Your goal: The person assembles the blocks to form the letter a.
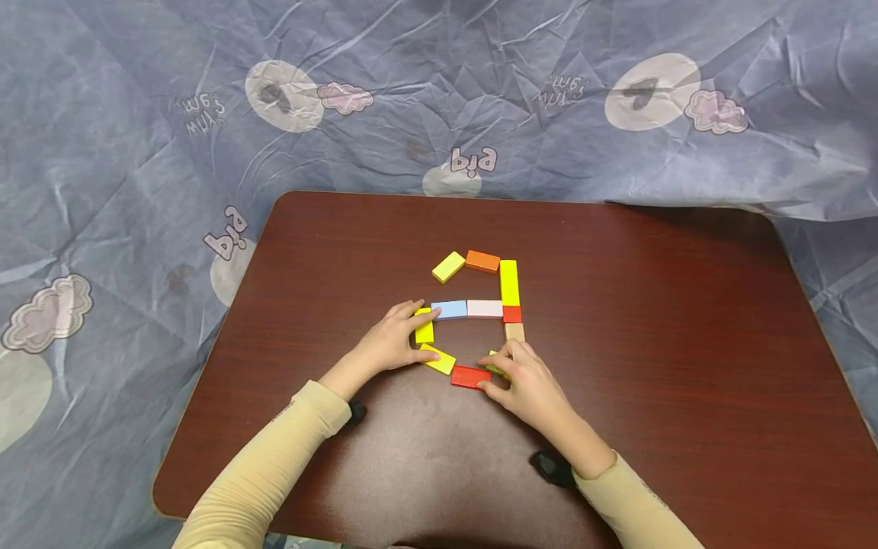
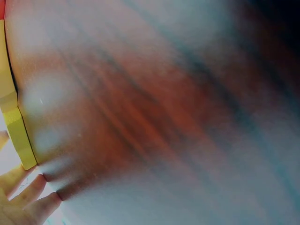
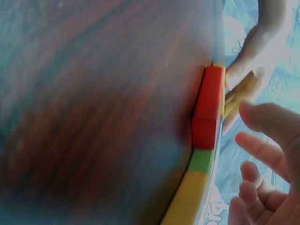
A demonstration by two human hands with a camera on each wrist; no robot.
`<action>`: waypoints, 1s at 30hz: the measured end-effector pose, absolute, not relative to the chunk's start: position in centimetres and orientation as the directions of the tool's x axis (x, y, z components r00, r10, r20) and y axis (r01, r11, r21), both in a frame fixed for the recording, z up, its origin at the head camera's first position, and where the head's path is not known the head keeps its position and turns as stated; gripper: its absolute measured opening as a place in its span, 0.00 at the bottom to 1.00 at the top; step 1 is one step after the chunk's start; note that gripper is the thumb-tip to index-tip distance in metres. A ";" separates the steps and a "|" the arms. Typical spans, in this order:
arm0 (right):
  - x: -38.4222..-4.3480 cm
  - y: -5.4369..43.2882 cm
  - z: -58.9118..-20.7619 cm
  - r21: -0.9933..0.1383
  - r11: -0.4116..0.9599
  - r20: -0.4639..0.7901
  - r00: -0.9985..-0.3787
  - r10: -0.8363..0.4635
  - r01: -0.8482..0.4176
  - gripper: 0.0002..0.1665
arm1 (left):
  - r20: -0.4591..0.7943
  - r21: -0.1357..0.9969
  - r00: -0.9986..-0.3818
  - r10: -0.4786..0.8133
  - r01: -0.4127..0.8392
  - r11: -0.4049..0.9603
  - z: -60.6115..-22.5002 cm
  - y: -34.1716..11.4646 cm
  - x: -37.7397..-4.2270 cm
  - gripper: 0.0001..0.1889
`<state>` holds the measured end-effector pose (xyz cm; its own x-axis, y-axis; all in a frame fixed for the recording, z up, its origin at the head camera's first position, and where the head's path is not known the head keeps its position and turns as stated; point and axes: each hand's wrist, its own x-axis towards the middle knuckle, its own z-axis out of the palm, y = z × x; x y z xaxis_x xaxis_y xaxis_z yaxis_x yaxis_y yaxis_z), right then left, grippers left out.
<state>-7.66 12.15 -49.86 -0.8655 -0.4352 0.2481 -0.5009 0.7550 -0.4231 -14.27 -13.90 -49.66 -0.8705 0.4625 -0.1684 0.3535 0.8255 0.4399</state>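
In the head view, several flat coloured blocks form a loop with a branch at its far side. My left hand (image 1: 387, 341) spreads over the loop's left side, fingers by the upright yellow block (image 1: 424, 329) and the light blue block (image 1: 450, 309). Its thumb rests at the slanted yellow block (image 1: 439, 360). Across from it, my right hand (image 1: 533, 383) has its thumb at the right end of the red block (image 1: 469, 377). A yellow-green block (image 1: 492, 363) lies partly hidden beneath its index finger. The right wrist view shows that thumb and finger apart, beside the red block (image 3: 208, 103).
A pinkish-white block (image 1: 485, 309) continues the middle row to a small red block (image 1: 511, 314). A wooden block (image 1: 514, 332) lies below, a long yellow block (image 1: 510, 282) above. Orange (image 1: 483, 261) and yellow (image 1: 449, 267) blocks curve leftward on the brown table (image 1: 652, 320).
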 end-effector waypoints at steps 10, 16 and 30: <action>-7.4 11.1 -50.3 -0.356 0.730 0.251 -0.812 -0.527 -0.584 0.20 | -0.179 0.430 -0.872 0.455 0.347 0.834 -49.9 -14.0 -14.4 0.43; -7.6 10.9 -50.6 -0.352 0.738 0.252 -0.818 -0.518 -0.576 0.22 | -0.188 0.435 -0.871 0.455 0.341 0.833 -49.9 -14.0 -14.4 0.43; -7.8 11.0 -50.6 -0.369 0.741 0.235 -0.827 -0.510 -0.562 0.20 | -0.186 0.455 -0.879 0.439 0.319 0.831 -49.9 -13.8 -14.4 0.43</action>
<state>-7.81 11.00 -50.65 -0.8273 -0.5105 0.2346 -0.5616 0.7405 -0.3691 -14.44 -13.83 -49.88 -0.8788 0.4393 -0.1861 0.3194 0.8315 0.4546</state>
